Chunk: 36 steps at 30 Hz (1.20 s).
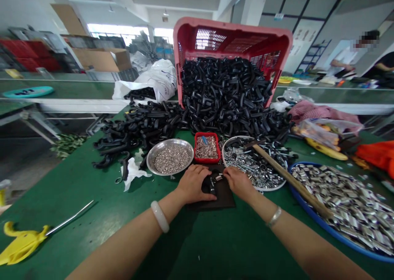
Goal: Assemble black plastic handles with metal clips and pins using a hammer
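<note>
Clamps left hand (194, 183) on one black part (209, 185), over one mat (223, 201); holds right hand (239, 182) apart by the far right corner, beside one spring (218, 177); cannot tell whether gripping.

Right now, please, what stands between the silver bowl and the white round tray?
In the head view, a small red container of metal parts stands between the silver bowl and the white tray.

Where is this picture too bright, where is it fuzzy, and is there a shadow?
Head view: the far windows glare white; head view: the red crates by the left edge look smeared; head view: a soft, dark shadow lies on the green table, just right of the left forearm.
</note>
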Each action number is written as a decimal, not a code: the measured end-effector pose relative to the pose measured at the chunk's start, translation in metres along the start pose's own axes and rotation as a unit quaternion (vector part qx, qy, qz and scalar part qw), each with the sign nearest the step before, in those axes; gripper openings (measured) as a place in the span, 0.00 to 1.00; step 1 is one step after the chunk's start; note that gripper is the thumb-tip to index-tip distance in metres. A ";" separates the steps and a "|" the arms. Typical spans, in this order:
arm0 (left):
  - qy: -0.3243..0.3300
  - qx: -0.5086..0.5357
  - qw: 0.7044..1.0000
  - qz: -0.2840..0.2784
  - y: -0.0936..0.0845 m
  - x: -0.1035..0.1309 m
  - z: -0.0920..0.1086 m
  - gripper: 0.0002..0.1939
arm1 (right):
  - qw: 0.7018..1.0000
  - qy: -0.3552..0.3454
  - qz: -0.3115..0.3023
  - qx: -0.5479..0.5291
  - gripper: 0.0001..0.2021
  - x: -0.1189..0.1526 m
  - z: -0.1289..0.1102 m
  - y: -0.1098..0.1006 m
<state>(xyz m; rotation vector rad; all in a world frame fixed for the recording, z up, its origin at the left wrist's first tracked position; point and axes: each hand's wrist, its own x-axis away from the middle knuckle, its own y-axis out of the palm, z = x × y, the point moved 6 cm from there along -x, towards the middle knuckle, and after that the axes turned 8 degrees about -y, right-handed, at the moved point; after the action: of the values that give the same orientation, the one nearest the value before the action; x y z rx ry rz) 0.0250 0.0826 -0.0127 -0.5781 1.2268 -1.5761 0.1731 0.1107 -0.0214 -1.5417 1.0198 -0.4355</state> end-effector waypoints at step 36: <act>-0.066 -0.004 0.996 -0.058 0.003 -0.014 -0.007 0.49 | 0.917 0.232 -0.102 0.307 0.19 0.054 0.102 -0.101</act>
<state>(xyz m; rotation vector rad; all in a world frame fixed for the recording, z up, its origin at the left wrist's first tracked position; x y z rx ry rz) 0.0259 0.0983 -0.0148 -0.7582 1.1175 -1.6027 0.3156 0.1234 0.0329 -0.9865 0.9468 -1.1923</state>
